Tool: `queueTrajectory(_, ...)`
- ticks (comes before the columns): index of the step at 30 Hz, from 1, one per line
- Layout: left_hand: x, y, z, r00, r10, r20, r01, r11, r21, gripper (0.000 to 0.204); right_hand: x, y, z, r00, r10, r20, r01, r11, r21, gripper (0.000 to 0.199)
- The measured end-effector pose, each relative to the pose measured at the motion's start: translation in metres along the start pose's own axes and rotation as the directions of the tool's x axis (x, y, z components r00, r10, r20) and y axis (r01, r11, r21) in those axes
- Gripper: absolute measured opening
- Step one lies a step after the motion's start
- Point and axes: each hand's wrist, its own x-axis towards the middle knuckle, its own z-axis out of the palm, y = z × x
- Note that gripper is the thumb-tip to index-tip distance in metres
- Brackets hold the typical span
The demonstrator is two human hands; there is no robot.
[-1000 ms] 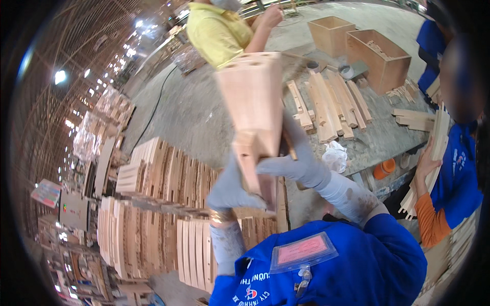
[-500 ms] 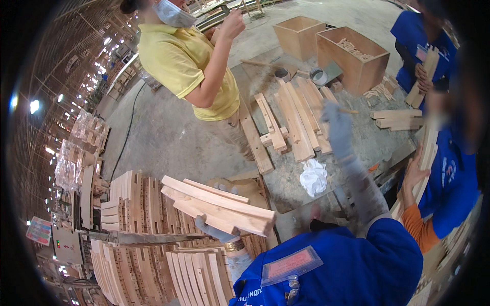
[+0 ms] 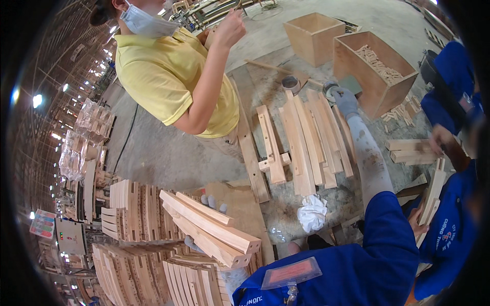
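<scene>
My left hand [image 3: 191,244], in a grey glove, is closed round a bundle of several light wooden pieces [image 3: 212,229]. Its fingertips show along the far side, and holes mark the near ends. My right hand [image 3: 345,101], also gloved, reaches far out over the work table to a small metal can [image 3: 329,86]. The fingers are closed at the can's rim, and whatever they hold is hidden. Below that hand lie long wooden pieces [image 3: 301,148] side by side. Beside the can stands a second, darker can [image 3: 290,83].
Stacked wooden parts [image 3: 135,270] fill the lower left. A crumpled white cloth [image 3: 312,213] lies on the table. Wooden boxes [image 3: 375,84] stand at the back, one holding dowels. A person in yellow [image 3: 178,81] stands across; blue-sleeved co-workers [image 3: 449,224] handle wood at right.
My right hand has moved away from me to the can; a thin stick that showed at it is now out of sight. The held bundle has tilted, its near ends coming closer to me.
</scene>
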Motion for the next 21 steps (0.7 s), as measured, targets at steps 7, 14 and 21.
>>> queueTrajectory(7, 0.005, -0.006, -0.001, 0.999, 0.036, 0.018, -0.037, 0.998, 0.052, 0.088, -0.012, 0.012, 0.015, 0.997, 0.082, 0.005, -0.082, 0.989, 0.119, 0.022)
queueTrajectory(14, 0.011, -0.013, 0.006, 0.999, 0.03, -0.019, -0.029, 1.0, 0.005, 0.086, -0.019, 0.027, 0.024, 0.801, 0.59, 0.096, -0.358, 0.344, 0.868, 0.025)
queueTrajectory(21, 0.001, -0.01, 0.003, 0.997, 0.059, -0.051, -0.065, 0.991, -0.113, 0.083, -0.03, 0.044, 0.025, 0.63, 0.685, 0.365, -0.231, -0.284, 0.931, 0.037)
